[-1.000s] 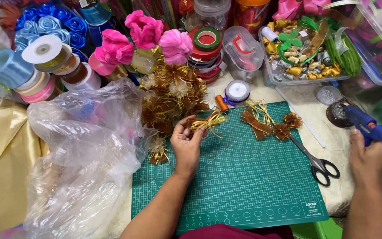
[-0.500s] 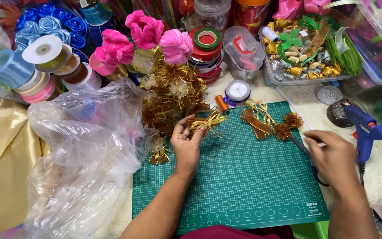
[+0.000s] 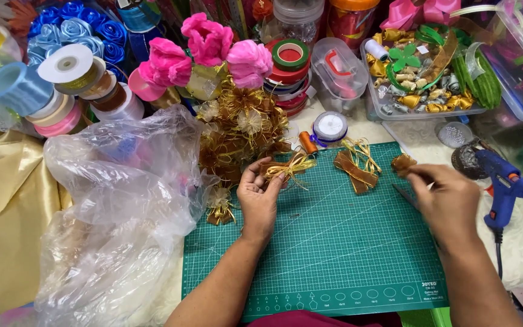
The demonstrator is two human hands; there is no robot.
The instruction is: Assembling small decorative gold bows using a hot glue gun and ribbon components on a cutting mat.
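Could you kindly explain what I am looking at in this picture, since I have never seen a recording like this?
There is no machine here: a person works with bare hands, filmed by a camera worn on their head, looking down. The left hand pinches a small brown and gold ribbon bow over a green cutting mat. The right hand reaches over scissors, close to another small brown bow; whether it grips anything I cannot tell. A third bow lies on the mat, and a blue glue gun rests to the right. Ribbon spools, pink fabric flowers and a clear plastic bag surround the work.

Craft workshop, ribbon spools (image 3: 68, 63), cutting mat (image 3: 334, 254)
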